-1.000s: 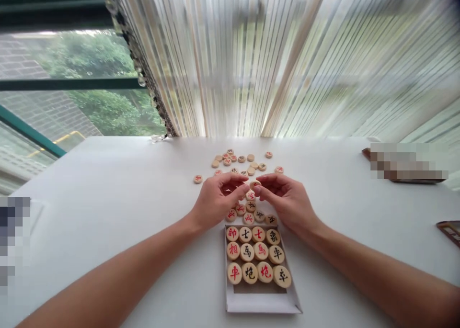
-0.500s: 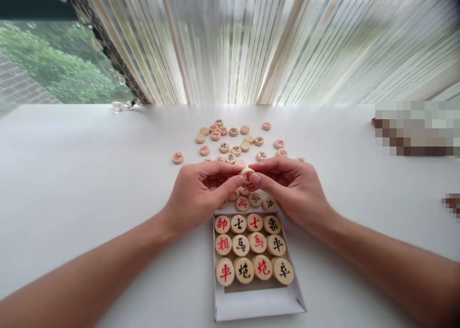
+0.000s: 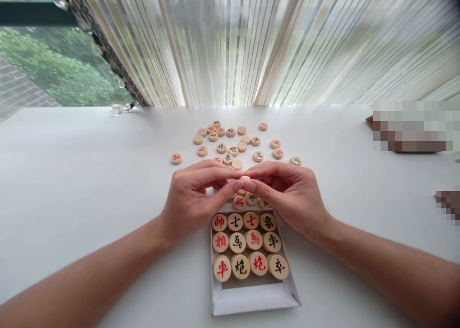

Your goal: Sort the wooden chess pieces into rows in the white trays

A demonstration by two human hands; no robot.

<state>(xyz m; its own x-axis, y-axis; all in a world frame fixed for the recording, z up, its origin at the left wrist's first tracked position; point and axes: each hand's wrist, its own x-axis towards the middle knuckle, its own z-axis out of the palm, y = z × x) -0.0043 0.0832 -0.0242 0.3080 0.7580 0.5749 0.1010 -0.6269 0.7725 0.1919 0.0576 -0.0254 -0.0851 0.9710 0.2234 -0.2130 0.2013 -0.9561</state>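
Twelve round wooden pieces (image 3: 237, 242) are lying face up in the open white box (image 3: 256, 298) nearest us, ranked in three rows of four; we are seeing a brown strip of its floor along the near end, but cannot tell whether more are lying underneath. Just beyond its far wall, several loose pieces (image 3: 239, 202) are resting on the white table (image 3: 108, 184), partly covered by the hands. Above them, the left hand (image 3: 199, 198) and the right hand (image 3: 291, 194) are jointly pinching one small pale piece (image 3: 245, 178) between thumbs and forefingers, which are hiding its sides; we cannot make out its marking. Farther off, we are observing scattered pieces (image 3: 233, 150), some lettered, some plain. Toward the right edge, pixelation is obscuring a cut-off brown object (image 3: 447, 202) and, farther away, a larger brown object (image 3: 413, 146). Beyond the table, a striped curtain (image 3: 223, 45) is hanging beside a window (image 3: 53, 69).
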